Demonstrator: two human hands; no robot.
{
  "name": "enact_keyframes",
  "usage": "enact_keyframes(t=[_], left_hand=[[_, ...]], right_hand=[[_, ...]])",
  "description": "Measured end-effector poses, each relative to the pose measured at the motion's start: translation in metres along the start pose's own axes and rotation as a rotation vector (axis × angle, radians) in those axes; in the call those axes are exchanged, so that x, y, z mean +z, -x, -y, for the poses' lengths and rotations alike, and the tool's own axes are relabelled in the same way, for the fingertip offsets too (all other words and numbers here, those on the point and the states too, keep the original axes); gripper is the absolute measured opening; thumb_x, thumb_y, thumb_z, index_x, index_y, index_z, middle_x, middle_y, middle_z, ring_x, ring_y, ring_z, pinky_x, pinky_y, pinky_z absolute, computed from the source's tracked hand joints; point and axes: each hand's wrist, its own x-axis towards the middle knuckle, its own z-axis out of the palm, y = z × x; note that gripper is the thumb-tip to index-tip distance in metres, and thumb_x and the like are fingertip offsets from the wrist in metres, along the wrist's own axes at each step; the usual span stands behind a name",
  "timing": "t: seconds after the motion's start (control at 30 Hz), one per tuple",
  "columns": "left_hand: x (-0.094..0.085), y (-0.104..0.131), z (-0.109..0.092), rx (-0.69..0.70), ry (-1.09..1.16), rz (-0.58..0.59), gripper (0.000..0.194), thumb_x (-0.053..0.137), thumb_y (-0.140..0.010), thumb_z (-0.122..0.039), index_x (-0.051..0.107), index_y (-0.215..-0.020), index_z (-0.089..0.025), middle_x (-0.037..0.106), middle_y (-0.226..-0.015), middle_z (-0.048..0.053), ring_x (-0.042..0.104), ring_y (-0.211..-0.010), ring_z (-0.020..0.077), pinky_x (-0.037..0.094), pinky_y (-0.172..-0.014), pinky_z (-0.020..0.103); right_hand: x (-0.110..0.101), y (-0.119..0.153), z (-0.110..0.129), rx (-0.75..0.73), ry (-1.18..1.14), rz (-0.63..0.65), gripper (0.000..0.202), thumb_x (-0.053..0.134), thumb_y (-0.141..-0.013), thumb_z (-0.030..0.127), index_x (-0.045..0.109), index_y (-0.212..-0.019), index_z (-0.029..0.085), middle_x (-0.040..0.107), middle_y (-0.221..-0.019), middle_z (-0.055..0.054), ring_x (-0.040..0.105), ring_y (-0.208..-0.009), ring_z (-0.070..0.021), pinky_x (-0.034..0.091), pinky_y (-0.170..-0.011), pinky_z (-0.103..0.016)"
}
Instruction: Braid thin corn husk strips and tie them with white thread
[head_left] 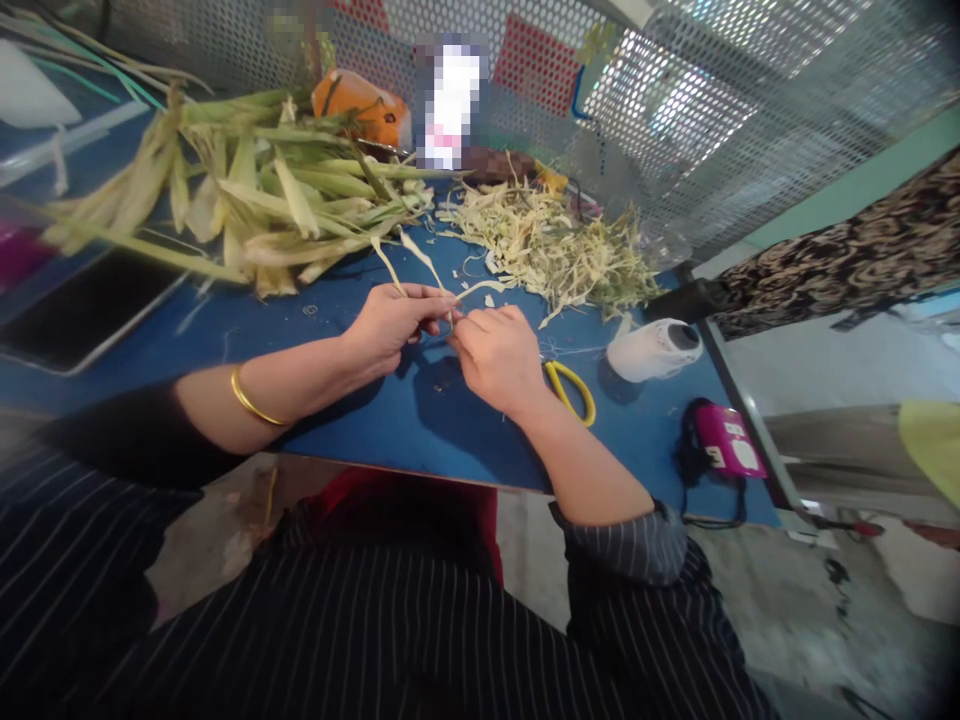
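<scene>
Over the blue tabletop (337, 420) my left hand (397, 322) and my right hand (499, 355) meet, fingertips pinched close together. Between them are thin pale strips of husk (424, 255), whose loose ends fan out upward and to the right. Both hands are closed on these strips; where the strips cross, my fingers partly hide them. Behind my left hand lies a heap of long green-yellow corn husks (277, 200). A pile of shredded husk scraps (555, 245) lies beyond my right hand. Yellow-handled scissors (574, 392) rest beside my right wrist, their blades mostly hidden.
A spool of white thread (649, 350) stands at the right. Near the table's right edge sits a magenta device (731, 440) with a black cord. A dark flat tablet-like object (90, 305) lies at left. Behind rises a perforated metal screen (517, 60), with an orange packet (360, 105) before it.
</scene>
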Motion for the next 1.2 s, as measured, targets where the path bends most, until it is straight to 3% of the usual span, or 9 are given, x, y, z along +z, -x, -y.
enact_keyframes(t=[0.27,0.4,0.63,0.87,0.97,1.1,1.2], left_hand=[[-0.002,-0.001,-0.013,-0.17,0.152,0.052,0.013,0.069,-0.075,-0.023,0.074,-0.078,-0.012,0.075,-0.09,0.01,0.054,-0.053,0.0063,0.031,-0.04,0.019],[-0.003,-0.001,-0.009,-0.09,0.102,0.106,0.01,0.075,-0.067,-0.015,0.074,-0.076,-0.011,0.073,-0.086,0.008,0.053,-0.053,0.0049,0.03,-0.04,0.018],[0.002,0.002,-0.003,0.009,0.113,0.072,0.013,0.081,-0.06,-0.01,0.071,-0.069,-0.009,0.061,-0.062,0.0,0.048,-0.049,0.003,0.026,-0.039,0.017],[0.006,0.005,-0.004,-0.012,0.18,0.036,0.014,0.079,-0.061,-0.007,0.07,-0.07,-0.01,0.065,-0.064,0.0,0.05,-0.049,0.003,0.033,-0.041,0.016],[0.002,0.002,-0.007,-0.049,0.17,0.058,0.013,0.077,-0.064,-0.007,0.07,-0.075,-0.01,0.07,-0.071,0.003,0.054,-0.051,0.0039,0.04,-0.044,0.015],[0.0,0.002,-0.01,-0.124,0.127,0.118,0.013,0.073,-0.067,-0.006,0.07,-0.079,-0.01,0.073,-0.08,0.007,0.059,-0.053,0.006,0.048,-0.049,0.017],[0.002,0.005,-0.009,-0.164,0.103,0.189,0.011,0.074,-0.069,-0.009,0.07,-0.079,-0.009,0.073,-0.08,0.008,0.063,-0.057,0.0083,0.053,-0.056,0.019]], right_hand=[[0.003,0.002,-0.006,0.16,-0.121,-0.104,0.028,0.044,-0.097,0.032,0.055,-0.074,0.02,0.06,-0.073,-0.002,0.052,-0.07,-0.0162,0.031,-0.071,-0.031],[0.002,0.002,-0.004,0.157,-0.143,-0.102,0.028,0.046,-0.096,0.03,0.055,-0.073,0.019,0.06,-0.072,-0.002,0.052,-0.069,-0.0158,0.032,-0.071,-0.031],[0.003,0.001,-0.001,0.083,-0.123,-0.107,0.028,0.047,-0.096,0.028,0.058,-0.072,0.018,0.06,-0.072,-0.002,0.053,-0.069,-0.0152,0.034,-0.072,-0.031],[0.002,0.001,0.004,0.098,-0.207,-0.102,0.029,0.046,-0.095,0.027,0.057,-0.069,0.018,0.059,-0.072,-0.002,0.052,-0.07,-0.0143,0.034,-0.074,-0.032],[-0.001,0.001,0.003,0.269,-0.402,-0.155,0.032,0.05,-0.094,0.035,0.057,-0.068,0.019,0.057,-0.067,0.0,0.05,-0.067,-0.0131,0.035,-0.07,-0.03],[-0.001,-0.002,-0.006,0.587,-0.872,-0.279,0.033,0.055,-0.089,0.049,0.061,-0.072,0.021,0.058,-0.066,0.002,0.051,-0.063,-0.0116,0.04,-0.065,-0.028],[0.003,-0.004,-0.012,0.7,-1.187,-0.302,0.031,0.064,-0.082,0.05,0.061,-0.073,0.021,0.058,-0.07,0.002,0.054,-0.065,-0.0109,0.044,-0.066,-0.027]])
